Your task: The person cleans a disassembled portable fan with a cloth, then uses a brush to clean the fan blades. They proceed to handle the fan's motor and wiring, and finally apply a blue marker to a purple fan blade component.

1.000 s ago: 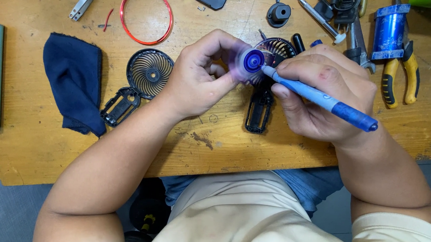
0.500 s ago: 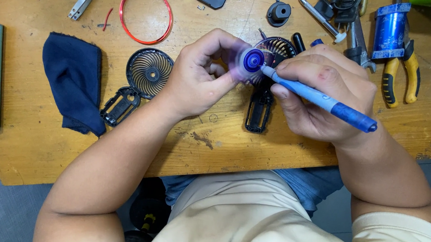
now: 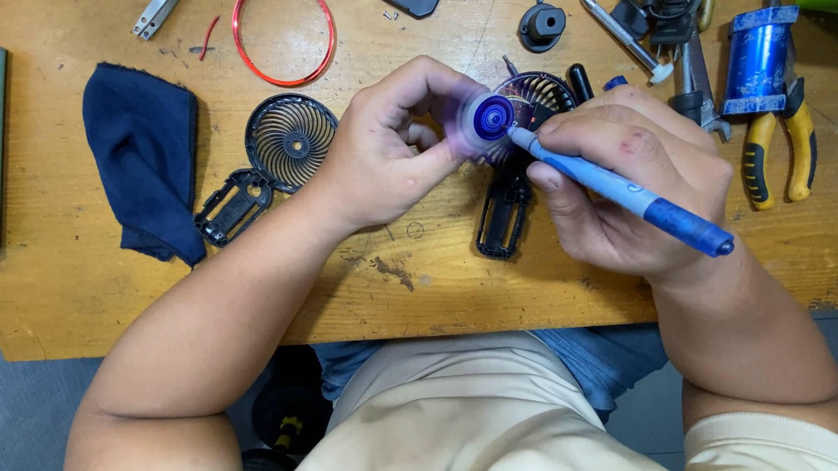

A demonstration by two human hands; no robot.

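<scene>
— What's in your hands?

— My left hand (image 3: 390, 146) pinches a small blue fan (image 3: 489, 120) above the worktop (image 3: 436, 275). My right hand (image 3: 626, 175) grips a blue driver (image 3: 616, 187), its tip touching the fan's hub.

— And around them?

— A black grille (image 3: 290, 141) and a dark cloth (image 3: 142, 170) lie to the left, a red ring (image 3: 283, 28) beyond, and yellow-handled pliers (image 3: 779, 141) to the right.

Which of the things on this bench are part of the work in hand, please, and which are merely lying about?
In hand:
left hand holding blue fan hub
right hand holding blue screwdriver

Lying about:
black fan grille
dark blue cloth
red ring
yellow-handled pliers
</scene>
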